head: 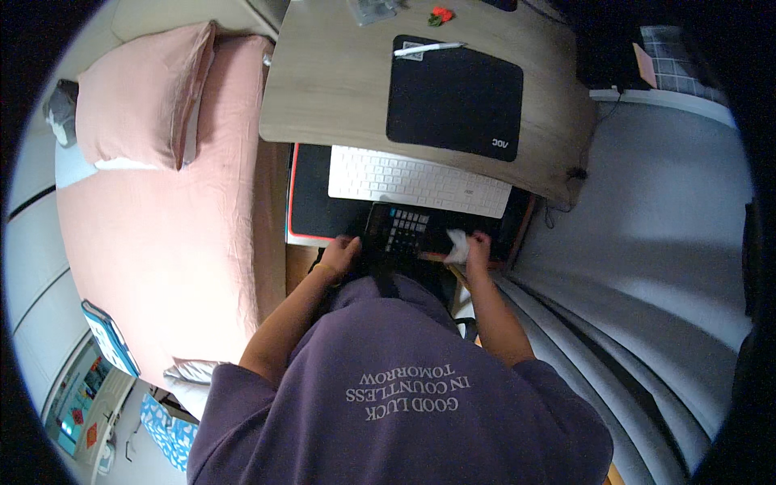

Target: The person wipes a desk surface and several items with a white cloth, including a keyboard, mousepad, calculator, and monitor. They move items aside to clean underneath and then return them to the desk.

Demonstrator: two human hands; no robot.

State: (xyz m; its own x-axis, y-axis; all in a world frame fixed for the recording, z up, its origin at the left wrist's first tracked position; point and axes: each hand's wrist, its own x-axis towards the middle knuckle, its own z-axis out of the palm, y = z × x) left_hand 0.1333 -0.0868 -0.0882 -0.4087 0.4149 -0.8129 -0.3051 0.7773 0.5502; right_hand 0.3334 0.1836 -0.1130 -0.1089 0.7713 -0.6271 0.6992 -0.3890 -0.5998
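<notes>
A white crumpled tissue or cloth (457, 247) is pinched in the fingers of my right hand (478, 250), at the front right of the pull-out shelf. My left hand (341, 256) is by the lower left side of a black calculator (407, 229) with light keys. Whether its fingers grip the calculator's dark edge is too dim to make out. Behind the calculator a white keyboard (418, 182) rests on a black desk mat with a red border (312, 194).
Above the shelf, the wooden desktop (327, 79) carries a black mouse pad (454, 103), a white pen (429, 49), a small red flower (441, 15) and a clear plastic item (371, 9). A bed with pink bedding (163, 242) stands left; a grey curtain (636, 212) hangs right.
</notes>
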